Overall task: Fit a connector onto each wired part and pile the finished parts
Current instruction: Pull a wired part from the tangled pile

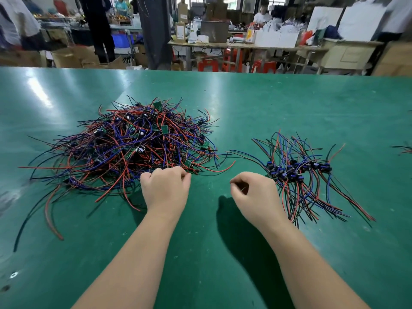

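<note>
Caught the pick-up step. Found left hand [166,188] at near edge of raw pile [131,146], grip closed to a pinch on what looked like one part [191,172] half buried in the tangle. Found right hand [254,192] over the bench [267,103] between the two piles, fingers curled, thumb close to forefinger; couldn't tell contents of that grip, if any. Noted done pile [298,192] just right of it, with blue connectors [278,171] bunched mid-pile and leads fanned out. Spotted no loose connector stock in view. Judged next move: draw the part clear without dragging neighbours, bring it across to the right hand, line up a connector, press home, then drop onto done pile. Expected snagged leads to be the main nuisance.
</note>
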The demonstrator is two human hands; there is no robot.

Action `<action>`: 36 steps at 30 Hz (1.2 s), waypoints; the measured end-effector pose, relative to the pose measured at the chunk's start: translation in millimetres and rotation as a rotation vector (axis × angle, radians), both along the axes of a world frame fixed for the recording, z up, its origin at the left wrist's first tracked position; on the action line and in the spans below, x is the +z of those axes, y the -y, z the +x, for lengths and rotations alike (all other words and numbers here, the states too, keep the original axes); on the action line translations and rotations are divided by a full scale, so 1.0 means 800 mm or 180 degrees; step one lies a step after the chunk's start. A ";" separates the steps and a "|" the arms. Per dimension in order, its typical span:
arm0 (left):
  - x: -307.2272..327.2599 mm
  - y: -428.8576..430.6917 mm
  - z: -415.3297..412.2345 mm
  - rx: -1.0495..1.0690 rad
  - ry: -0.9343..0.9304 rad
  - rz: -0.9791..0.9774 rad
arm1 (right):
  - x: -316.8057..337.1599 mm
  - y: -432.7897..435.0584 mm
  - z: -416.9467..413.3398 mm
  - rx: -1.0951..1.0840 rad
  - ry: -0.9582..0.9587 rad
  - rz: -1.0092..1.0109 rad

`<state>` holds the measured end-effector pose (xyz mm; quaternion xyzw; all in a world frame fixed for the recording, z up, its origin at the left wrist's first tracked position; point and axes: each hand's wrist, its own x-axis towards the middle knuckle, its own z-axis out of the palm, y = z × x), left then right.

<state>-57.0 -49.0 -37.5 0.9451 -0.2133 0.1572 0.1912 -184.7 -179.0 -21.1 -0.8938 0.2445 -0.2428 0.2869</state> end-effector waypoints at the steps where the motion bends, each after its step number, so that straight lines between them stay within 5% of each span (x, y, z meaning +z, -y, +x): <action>1: 0.001 -0.001 0.001 0.0040 -0.0012 0.0003 | 0.000 0.001 0.000 0.0013 -0.0001 0.0011; 4: 0.003 -0.003 0.003 0.0157 -0.0354 -0.0383 | 0.002 0.002 0.000 0.0039 0.0014 0.0063; 10: 0.017 -0.016 0.003 0.0053 -0.0790 -0.2202 | 0.005 0.004 -0.002 0.0000 0.0125 0.0399; 12: 0.021 -0.021 0.003 0.0040 -0.0882 -0.1987 | 0.006 0.005 -0.002 -0.0009 0.0151 0.0469; 16: 0.019 -0.024 0.004 -0.0218 -0.1154 -0.0463 | 0.006 0.006 -0.002 -0.0015 0.0150 0.0507; 19: 0.023 -0.024 0.002 -0.0405 -0.1387 -0.0418 | 0.007 0.006 -0.002 0.0029 0.0151 0.0530; 23: 0.046 -0.017 -0.015 -0.1373 -0.2974 -0.2593 | 0.008 0.006 -0.001 -0.0017 0.0244 0.0838; 25: 0.059 -0.019 -0.026 -0.2213 -0.3793 -0.3374 | 0.012 0.004 0.001 -0.0005 0.0507 0.1914; 27: 0.064 -0.024 -0.036 -0.3045 -0.4043 -0.3122 | 0.020 0.000 0.003 0.0217 0.0656 0.3366; 29: 0.060 -0.024 -0.048 -0.3560 -0.3906 -0.2227 | 0.025 -0.001 0.002 0.0529 0.0536 0.4028; 33: 0.046 -0.017 -0.066 -0.3827 -0.3777 -0.0849 | 0.022 -0.012 -0.003 0.0918 0.0378 0.3760; 36: 0.040 -0.014 -0.065 -0.3374 -0.3617 -0.0820 | 0.023 -0.013 -0.005 0.0944 0.0983 0.3438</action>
